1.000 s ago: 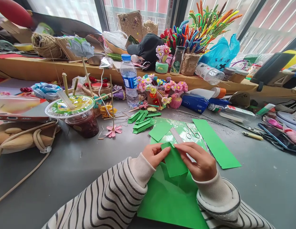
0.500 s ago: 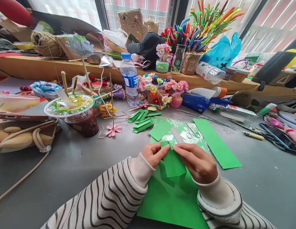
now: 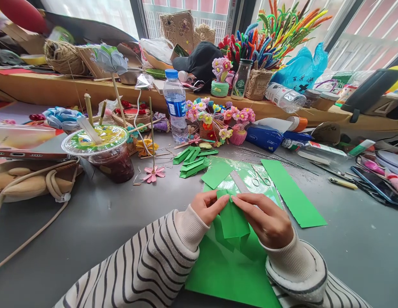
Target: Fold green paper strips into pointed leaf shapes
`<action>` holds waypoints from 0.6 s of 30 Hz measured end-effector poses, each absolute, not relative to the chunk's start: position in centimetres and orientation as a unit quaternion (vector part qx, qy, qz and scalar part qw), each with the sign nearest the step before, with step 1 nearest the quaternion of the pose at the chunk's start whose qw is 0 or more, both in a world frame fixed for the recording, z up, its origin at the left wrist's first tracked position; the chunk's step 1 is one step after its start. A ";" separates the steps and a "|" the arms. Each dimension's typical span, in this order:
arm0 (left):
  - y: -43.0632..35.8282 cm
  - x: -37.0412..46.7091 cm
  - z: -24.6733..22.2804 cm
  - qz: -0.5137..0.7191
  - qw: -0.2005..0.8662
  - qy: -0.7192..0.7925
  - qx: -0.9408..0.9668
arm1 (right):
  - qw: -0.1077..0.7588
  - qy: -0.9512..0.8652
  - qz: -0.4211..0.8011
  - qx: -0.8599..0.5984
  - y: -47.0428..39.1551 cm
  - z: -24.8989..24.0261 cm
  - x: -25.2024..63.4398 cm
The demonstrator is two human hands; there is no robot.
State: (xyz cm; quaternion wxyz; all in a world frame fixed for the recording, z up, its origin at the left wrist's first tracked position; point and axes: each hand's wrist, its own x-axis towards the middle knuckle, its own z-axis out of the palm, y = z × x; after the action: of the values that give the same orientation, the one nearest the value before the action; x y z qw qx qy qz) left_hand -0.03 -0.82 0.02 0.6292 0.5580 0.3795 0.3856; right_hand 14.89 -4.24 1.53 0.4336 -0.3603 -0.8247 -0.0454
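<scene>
Both hands hold one folded piece of green paper (image 3: pixel 235 224) above the table. My left hand (image 3: pixel 208 207) pinches its upper left edge between thumb and fingers. At the upper right edge, my right hand (image 3: pixel 266 217) pinches the paper close to the left thumb. The piece has creased flaps that hang open at its lower end. Beneath it lies a large green sheet (image 3: pixel 227 278). Just beyond the hands are a small green square (image 3: pixel 217 174), a ruler-like grey strip (image 3: pixel 239 182) and scissors (image 3: pixel 260 176) on a clear plastic packet.
Several folded green strips (image 3: pixel 194 164) lie behind the left hand. A long green paper strip (image 3: pixel 293 194) is on the right. A lidded drink cup (image 3: pixel 111 160), a pink paper flower (image 3: pixel 153 174) and a water bottle (image 3: pixel 175 109) stand at left and back.
The view has shifted very slightly. Both hands keep the same pinch on the folded green paper, with almost no visible movement.
</scene>
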 end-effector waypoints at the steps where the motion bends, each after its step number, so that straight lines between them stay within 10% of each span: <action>1: -0.9 -0.1 0.0 0.387 0.627 0.381 0.558 | 0.433 -0.825 -0.049 -0.359 -4.2 1.5 14.9; 18: -0.8 0.0 -0.2 0.380 0.618 0.383 0.571 | 0.423 -0.827 -0.061 -0.367 -4.3 1.6 14.7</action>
State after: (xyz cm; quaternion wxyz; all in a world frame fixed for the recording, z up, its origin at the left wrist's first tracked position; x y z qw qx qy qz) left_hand 0.00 -0.80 -0.18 0.6182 0.5711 0.3833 0.3805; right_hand 14.69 -4.31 1.62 0.4225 -0.3665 -0.8267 -0.0612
